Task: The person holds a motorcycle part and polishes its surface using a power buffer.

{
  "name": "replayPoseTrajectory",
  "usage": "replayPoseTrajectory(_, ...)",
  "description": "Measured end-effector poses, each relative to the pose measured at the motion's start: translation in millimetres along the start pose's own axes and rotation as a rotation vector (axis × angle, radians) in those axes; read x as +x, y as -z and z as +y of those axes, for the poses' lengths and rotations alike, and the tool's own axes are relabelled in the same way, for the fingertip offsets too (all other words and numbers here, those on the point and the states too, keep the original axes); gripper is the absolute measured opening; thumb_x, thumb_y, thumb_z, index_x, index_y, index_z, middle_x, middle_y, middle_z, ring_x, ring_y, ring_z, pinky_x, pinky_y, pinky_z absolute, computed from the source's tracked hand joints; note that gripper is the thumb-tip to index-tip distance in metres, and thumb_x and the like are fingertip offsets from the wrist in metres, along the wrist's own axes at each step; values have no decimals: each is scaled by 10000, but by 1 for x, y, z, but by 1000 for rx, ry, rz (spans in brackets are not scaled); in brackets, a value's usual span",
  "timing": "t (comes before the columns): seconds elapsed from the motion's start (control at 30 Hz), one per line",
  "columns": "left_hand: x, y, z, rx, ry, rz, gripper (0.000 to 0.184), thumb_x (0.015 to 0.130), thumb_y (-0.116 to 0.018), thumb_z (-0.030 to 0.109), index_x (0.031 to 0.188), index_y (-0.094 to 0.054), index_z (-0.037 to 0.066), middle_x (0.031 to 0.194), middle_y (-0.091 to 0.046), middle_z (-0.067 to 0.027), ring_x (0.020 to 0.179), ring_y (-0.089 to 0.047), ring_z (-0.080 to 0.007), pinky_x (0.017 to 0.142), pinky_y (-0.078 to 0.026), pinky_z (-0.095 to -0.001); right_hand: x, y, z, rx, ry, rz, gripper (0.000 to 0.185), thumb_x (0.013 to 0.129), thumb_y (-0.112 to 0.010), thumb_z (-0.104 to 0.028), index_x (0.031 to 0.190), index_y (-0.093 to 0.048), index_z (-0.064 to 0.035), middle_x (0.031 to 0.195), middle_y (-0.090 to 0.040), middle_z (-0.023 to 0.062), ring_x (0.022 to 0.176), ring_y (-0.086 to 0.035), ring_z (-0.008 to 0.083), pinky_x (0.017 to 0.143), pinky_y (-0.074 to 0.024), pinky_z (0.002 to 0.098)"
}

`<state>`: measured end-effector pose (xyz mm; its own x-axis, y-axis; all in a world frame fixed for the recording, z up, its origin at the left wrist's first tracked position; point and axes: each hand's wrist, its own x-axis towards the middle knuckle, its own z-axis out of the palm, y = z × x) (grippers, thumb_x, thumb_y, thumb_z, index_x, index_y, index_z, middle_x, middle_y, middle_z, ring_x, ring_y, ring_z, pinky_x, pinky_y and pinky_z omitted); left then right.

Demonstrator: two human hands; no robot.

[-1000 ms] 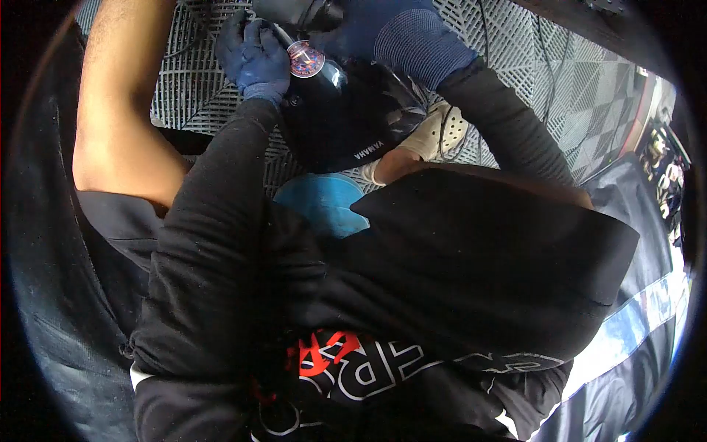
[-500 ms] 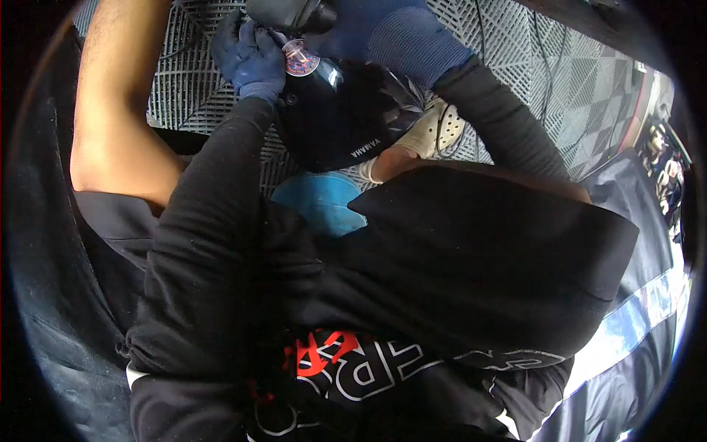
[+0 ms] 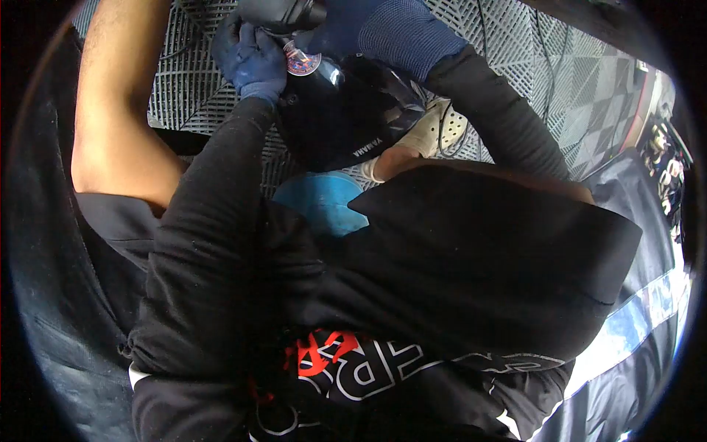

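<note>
A glossy black motorcycle body panel [image 3: 331,121] with YAMAHA lettering lies below my hands, a round colourful sticker [image 3: 303,63] near its upper left. My left hand [image 3: 254,62], in a blue work glove, is closed at the panel's left edge beside the sticker; what its fingers hold is hidden. My right hand [image 3: 405,37], also blue-gloved, reaches over the panel's upper end towards the sticker, its fingertips dark and unclear. A dark grey rounded object [image 3: 274,13] of unclear kind sits at the top edge, between the two hands.
Grey slatted floor tiles [image 3: 184,88] lie underneath, with thin black cables [image 3: 543,59] at the right. A foot in a beige clog [image 3: 427,136] is beside the panel. A blue round surface [image 3: 324,202] shows below it. Another person's bare arm [image 3: 118,110] is at the left.
My right hand has shifted left and slightly up, closer to the sticker. The dark grey object has moved a little left. My left hand and the panel look nearly unchanged.
</note>
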<state>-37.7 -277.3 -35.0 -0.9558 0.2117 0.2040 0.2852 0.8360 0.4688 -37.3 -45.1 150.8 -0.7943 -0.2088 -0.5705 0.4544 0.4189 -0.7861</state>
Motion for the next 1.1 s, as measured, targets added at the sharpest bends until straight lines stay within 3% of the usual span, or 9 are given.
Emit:
replayPoseTrajectory(0.13, -3, -24, -15, 196, -56, 210, 304, 950, -559, 279, 1076, -678, 29, 1304, -621, -222, 1263, -546, -432, 1036, -460, -551, -13, 2, -5, 457, 1, 22, 452, 874, -792, -251, 1262, -695, -40, 1131, -739, 163, 1074, -707, 258, 934, -530, 372)
replayPoseTrajectory(0.2, -7, -6, -25, -38, 267, -454, 316, 960, -544, 298, 1087, -664, 35, 1315, -616, -220, 1252, -554, -435, 1040, -464, -549, -7, 14, -12, -67, 7, -45, 482, 844, -818, -242, 1274, -692, -64, 1109, -746, 160, 1062, -715, 273, 931, -533, 369)
replayPoseTrajectory(0.23, -5, -8, -21, -36, 267, -455, 316, 960, -544, 298, 1087, -664, 35, 1315, -616, -220, 1252, -554, -435, 1040, -464, -549, -3, 10, -8, -65, 8, -46, 482, 844, -818, -242, 1274, -692, -64, 1109, -746, 160, 1062, -715, 273, 931, -533, 369)
replayPoseTrajectory(0.3, -4, -16, -9, 109, -161, 202, 351, 978, -520, 330, 1119, -644, 34, 1329, -607, -216, 1239, -557, -443, 1052, -465, -541, 2, -1, 5, -225, 38, 52, 510, 838, -820, -262, 1295, -683, -81, 1144, -745, 167, 1077, -716, 296, 943, -533, 379)
replayPoseTrajectory(0.5, -10, -5, -2, -221, 179, -121, 363, 979, -518, 307, 1199, -652, 52, 1371, -590, -213, 1259, -554, -429, 1072, -466, -510, 9, -16, 50, -281, 280, 361, 543, 893, -761, -380, 1284, -664, -16, 1164, -725, 232, 1103, -703, 361, 958, -531, 423)
replayPoseTrajectory(0.63, 0, -2, 5, -261, 68, 22, 373, 968, -526, 290, 1208, -694, 60, 1389, -587, -213, 1273, -556, -412, 1089, -456, -506, -18, -2, 13, -556, 272, 224, 617, 912, -735, -438, 1316, -636, 18, 1218, -707, 245, 1147, -681, 379, 991, -515, 437)
replayPoseTrajectory(0.73, 3, -7, -6, 19, -87, 119, 365, 958, -529, 288, 1151, -734, 56, 1392, -595, -201, 1284, -549, -403, 1110, -438, -500, -29, 16, -10, -342, -182, -150, 663, 905, -734, -477, 1319, -627, 30, 1201, -705, 257, 1120, -677, 402, 962, -520, 451)
replayPoseTrajectory(1.03, 5, 0, 10, 50, 15, 67, 291, 939, -550, 284, 1042, -744, 92, 1375, -614, -181, 1308, -529, -387, 1131, -405, -506, -70, 18, 83, -273, -198, 91, 704, 778, -837, -514, 1290, -673, -59, 1144, -759, 176, 1065, -743, 318, 956, -561, 386)
replayPoseTrajectory(1.1, -1, -2, -1, 80, 13, 22, 289, 946, -550, 290, 1062, -731, 97, 1385, -605, -180, 1311, -525, -387, 1123, -408, -512, -67, 14, 82, 37, -126, 75, 624, 851, -817, -381, 1360, -634, -69, 1180, -752, 136, 1084, -714, 233, 961, -538, 369)
